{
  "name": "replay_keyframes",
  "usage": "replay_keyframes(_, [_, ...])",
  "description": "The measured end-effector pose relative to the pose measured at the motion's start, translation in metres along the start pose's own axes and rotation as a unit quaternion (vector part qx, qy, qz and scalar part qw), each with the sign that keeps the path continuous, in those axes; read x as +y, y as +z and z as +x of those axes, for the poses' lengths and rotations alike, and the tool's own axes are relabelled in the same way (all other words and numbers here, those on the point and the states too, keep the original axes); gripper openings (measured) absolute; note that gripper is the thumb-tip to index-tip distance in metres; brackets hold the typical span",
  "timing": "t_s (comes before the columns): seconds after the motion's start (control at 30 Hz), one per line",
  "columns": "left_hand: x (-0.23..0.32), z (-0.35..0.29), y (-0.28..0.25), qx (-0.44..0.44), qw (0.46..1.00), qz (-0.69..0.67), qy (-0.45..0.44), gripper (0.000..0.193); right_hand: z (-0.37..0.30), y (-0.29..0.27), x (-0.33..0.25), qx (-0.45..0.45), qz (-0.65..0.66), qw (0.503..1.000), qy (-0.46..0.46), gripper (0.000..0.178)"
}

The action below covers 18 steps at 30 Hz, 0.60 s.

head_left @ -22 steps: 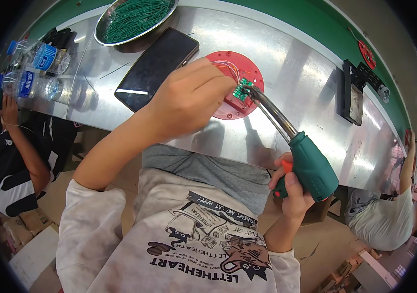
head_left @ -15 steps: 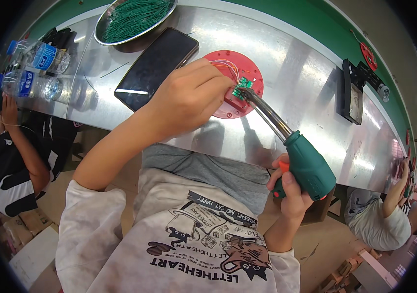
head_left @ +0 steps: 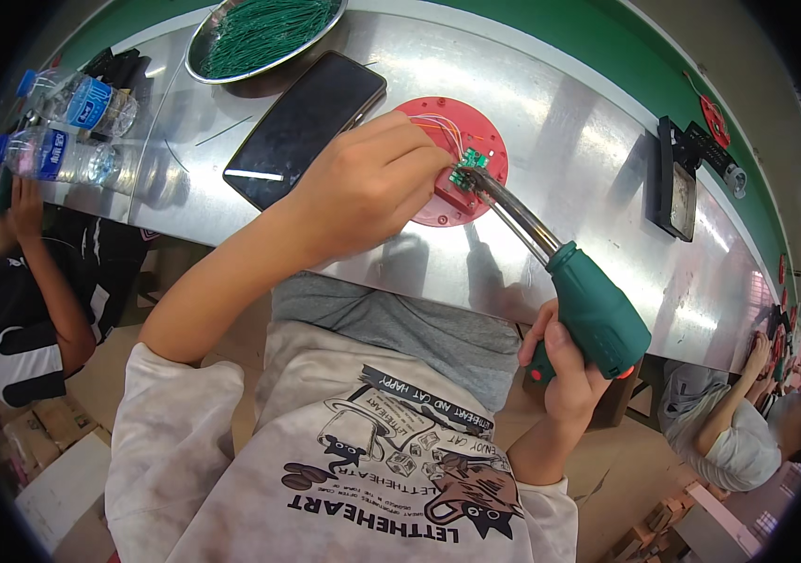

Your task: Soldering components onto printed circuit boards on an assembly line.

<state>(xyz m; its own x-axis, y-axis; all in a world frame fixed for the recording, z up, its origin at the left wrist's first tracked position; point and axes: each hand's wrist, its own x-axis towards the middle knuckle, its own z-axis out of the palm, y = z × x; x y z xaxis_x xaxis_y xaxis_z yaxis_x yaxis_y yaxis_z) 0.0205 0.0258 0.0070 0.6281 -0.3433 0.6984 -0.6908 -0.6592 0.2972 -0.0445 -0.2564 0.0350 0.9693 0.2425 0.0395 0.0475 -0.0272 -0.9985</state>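
My right hand (head_left: 565, 371) is wrapped round the handle of a green soldering gun (head_left: 602, 314). The long metal tip reaches up and left to a small green circuit board (head_left: 468, 171) with pins. That board sits over a round red plastic disc (head_left: 494, 141) on the metal table, and thin coloured wires (head_left: 438, 120) curve across the disc to it. My left hand (head_left: 368, 183) is closed in a pinch at the board's left edge, close to the soldering tip. Whatever its fingertips hold is too small to make out.
A dark phone (head_left: 302, 127) lies left of the disc. Behind it stands a metal bowl (head_left: 330, 38) of green wires. Water bottles (head_left: 68, 155) lie at far left, near a co-worker's arm (head_left: 53, 291). A black tray (head_left: 674, 192) is at right; another person (head_left: 715, 422) sits beyond.
The soldering gun's body has shifted slightly right and down, its tip still at the board. The orange trigger, visible before, is now hidden by my right fingers. My left hand stays nearly still.
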Motion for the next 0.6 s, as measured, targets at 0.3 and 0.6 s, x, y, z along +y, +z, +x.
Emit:
replay_keyframes(0.3, [0.001, -0.001, 0.001, 0.005, 1.0, -0.002, -0.003, 0.016, 0.002, -0.011, 0.009, 0.092, 0.072, 0.99, -0.083, 0.045])
replay_keyframes(0.6, [-0.001, 0.001, -0.002, -0.005, 1.0, 0.019, 0.005, 0.015, 0.019, -0.047, 0.011, 0.155, 0.045, 0.978, -0.135, 0.036])
